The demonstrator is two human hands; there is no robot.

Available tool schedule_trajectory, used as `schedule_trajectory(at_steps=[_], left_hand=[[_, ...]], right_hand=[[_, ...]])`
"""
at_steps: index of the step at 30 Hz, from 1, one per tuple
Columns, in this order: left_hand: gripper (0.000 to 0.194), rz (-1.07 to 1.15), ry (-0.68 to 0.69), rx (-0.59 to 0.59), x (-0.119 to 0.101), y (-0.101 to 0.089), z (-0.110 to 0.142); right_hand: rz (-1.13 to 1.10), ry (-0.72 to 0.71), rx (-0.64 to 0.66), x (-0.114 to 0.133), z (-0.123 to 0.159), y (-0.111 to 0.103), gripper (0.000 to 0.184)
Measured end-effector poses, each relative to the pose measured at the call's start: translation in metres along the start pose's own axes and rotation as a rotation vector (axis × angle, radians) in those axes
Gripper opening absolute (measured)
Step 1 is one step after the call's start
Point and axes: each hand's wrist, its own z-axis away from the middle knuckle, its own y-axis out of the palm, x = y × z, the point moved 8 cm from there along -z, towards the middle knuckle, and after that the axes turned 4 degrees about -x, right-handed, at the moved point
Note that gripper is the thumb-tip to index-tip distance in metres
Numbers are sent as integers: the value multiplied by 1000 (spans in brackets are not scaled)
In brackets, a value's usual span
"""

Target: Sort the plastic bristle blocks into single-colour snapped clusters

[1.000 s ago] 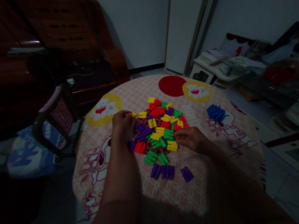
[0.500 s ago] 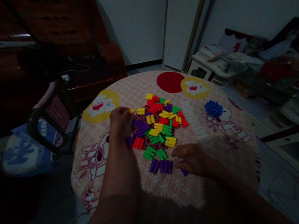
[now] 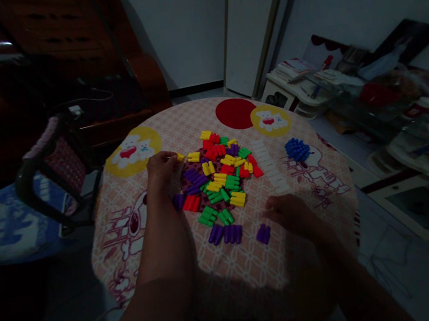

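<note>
My left hand [image 3: 160,171] is at the far left of the pile, thumb and fingers pinched on a yellow toy block [image 3: 180,157]. Just right of it lies another yellow block [image 3: 193,157]. On the near right, my right hand [image 3: 289,215] hovers over or rests on the cloth, its fingers curled together; anything inside them is hidden. A purple block [image 3: 263,234] lies apart, just left of and below that hand. Several red blocks [image 3: 191,203], green blocks [image 3: 208,216] and purple blocks [image 3: 232,234] are spread between my hands.
A patterned cloth [image 3: 235,267] covers the round table. Toward the right edge sits a cluster of blue pieces [image 3: 297,149]. A chair [image 3: 49,170] stands at the left, and a cluttered glass-topped cabinet [image 3: 352,102] is beyond the table on the right.
My right hand has drawn back to the right, leaving the purple block uncovered, and its fingers have curled in. My left hand keeps its pinch on the yellow block. The camera view has shifted slightly.
</note>
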Motion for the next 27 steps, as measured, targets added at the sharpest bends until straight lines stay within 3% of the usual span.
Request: schedule_trajectory(at_steps=[4,8,10,14,16,19,24,27], left_hand=[[31,19,-31,-5,1,0,1],[29,-4,-5,-19,-1,-2,0],[28,-28,11,-21,-3,-3,1],[26,-41,20,-15,-5,-4,1],[27,-34,24,-12,-5,-4,1],[30,-20,10,4,-2,-2,-1],[29,-25,6,-13,-1,-2,-1],[29,-28,24,-22,-2,-2,0]], right_hand=[[-129,-119,69,24,24,23,18],[-319,-180,59,34,23,32,7],[-448,-165,-36,22,12,20,9],[-724,15,-319,-34,-16,-15,21],[-876,121,-375,-58,-25,-22,30],[-987,176,-388,-72,-33,-23,36],[-952,161,-308,-58,-41,-10,36],[-830,10,-235,-26,-47,-2,32]])
